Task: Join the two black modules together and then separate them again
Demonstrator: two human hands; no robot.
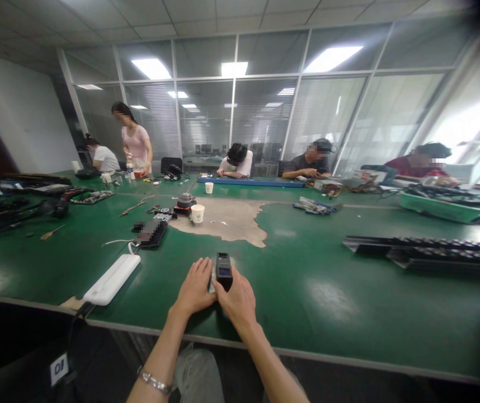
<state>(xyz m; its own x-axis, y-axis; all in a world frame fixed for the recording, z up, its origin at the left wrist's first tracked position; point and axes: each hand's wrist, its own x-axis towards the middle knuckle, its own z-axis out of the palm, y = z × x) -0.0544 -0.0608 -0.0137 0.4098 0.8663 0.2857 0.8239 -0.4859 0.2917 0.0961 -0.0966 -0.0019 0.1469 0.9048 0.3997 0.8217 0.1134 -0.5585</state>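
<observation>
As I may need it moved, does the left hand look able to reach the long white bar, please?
Probably yes: only green tabletop shows between the left hand and the white bar.

Cup (197, 214) behind device (224, 270); power strip (113, 280) left

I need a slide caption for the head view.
At a green table, the right hand holds a black device with a small screen, the left hand beside it, a paper cup beyond.
</observation>
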